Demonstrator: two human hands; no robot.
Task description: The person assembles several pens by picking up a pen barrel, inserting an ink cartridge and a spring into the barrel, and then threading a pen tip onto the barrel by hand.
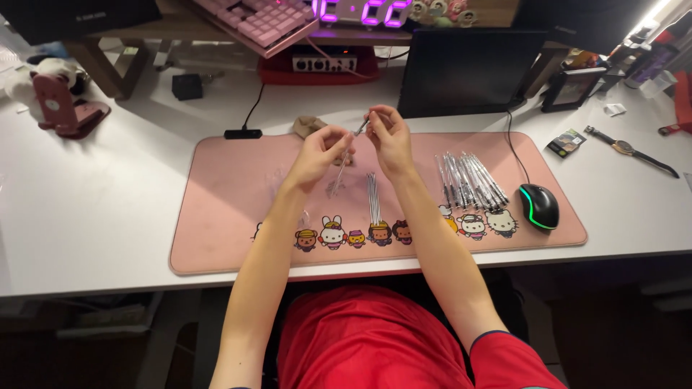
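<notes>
- My left hand and right hand, fingers pinched on a thin clear plastic pen, above the pink rectangular desk mat.
- Grey refills bundled just below; more clear pens to the right.

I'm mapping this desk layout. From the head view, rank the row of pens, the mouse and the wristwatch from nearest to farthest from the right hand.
1. Row of pens: on the pink mat, just right of the right hand.
2. Mouse: at the mat's right edge, beyond the pens.
3. Wristwatch: on the white desk, far right.
</notes>
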